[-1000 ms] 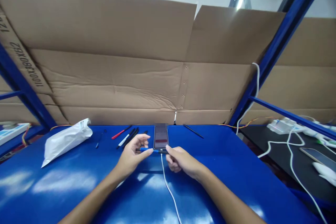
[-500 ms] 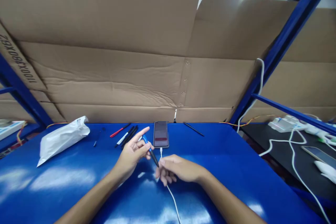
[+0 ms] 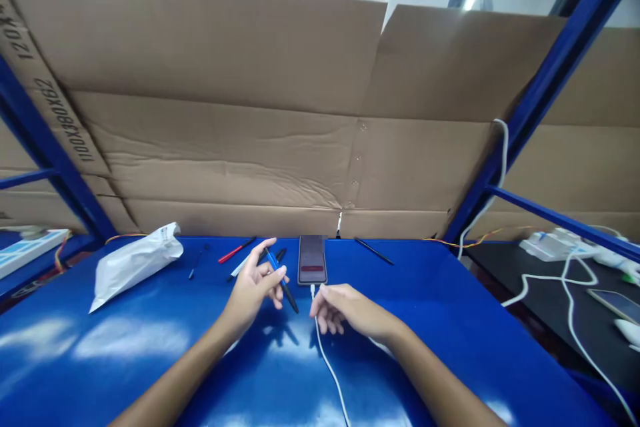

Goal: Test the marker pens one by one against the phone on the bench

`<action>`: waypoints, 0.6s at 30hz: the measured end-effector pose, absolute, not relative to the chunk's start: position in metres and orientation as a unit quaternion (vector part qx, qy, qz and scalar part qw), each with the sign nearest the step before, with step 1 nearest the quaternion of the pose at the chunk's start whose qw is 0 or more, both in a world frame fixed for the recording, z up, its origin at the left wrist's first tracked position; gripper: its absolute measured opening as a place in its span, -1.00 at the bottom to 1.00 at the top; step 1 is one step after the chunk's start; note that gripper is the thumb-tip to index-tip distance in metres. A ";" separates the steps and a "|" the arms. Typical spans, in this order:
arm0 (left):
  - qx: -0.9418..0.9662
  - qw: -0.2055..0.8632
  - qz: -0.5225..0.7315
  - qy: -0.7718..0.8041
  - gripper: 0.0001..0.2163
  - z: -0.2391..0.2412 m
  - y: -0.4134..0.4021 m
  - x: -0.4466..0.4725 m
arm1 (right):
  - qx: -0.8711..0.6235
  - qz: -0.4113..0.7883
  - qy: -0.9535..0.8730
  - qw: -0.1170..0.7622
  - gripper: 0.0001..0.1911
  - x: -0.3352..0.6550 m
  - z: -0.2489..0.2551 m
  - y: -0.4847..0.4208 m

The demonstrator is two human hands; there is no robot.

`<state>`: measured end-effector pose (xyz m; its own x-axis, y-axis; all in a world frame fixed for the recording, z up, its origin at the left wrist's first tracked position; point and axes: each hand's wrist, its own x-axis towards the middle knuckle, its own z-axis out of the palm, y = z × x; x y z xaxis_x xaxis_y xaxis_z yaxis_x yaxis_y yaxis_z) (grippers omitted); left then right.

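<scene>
My left hand (image 3: 253, 290) is closed on a blue pen (image 3: 289, 293) with a black lower end, which slants down to the right; the index finger points up along it. My right hand (image 3: 350, 310) hovers just right of the pen's lower end, apart from it, fingers loosely curled and nothing visible in them. Close by its fingertips runs a white cable (image 3: 330, 365), plugged into the bottom of a phone (image 3: 313, 259) lying ahead of both hands. Beyond my left hand lie a red pen (image 3: 236, 251) and several other pens, partly hidden by the hand.
On the blue table (image 3: 440, 340), a white plastic bag (image 3: 137, 263) lies left and a thin black pen (image 3: 375, 251) right of the phone. Cardboard (image 3: 225, 160) walls the back. Blue posts (image 3: 535, 87) flank it. A black surface (image 3: 545, 287) at right carries white cables.
My right hand has drawn away from the pen's lower end, leaving a gap between them. The left hand still holds the pen. The view has tilted slightly upward and shifted left.
</scene>
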<state>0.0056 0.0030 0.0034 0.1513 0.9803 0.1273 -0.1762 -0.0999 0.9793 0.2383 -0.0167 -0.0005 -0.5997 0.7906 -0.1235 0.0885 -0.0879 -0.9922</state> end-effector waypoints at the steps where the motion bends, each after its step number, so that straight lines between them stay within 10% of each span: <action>1: 0.528 0.548 0.521 0.387 -0.15 0.003 0.003 0.005 | -0.354 0.650 -0.614 0.274 -0.29 0.238 0.000 -0.017; 18: 0.526 0.447 0.606 0.395 -0.52 0.002 0.009 -0.005 | -0.349 0.652 -0.592 0.320 -0.32 0.237 -0.004 -0.016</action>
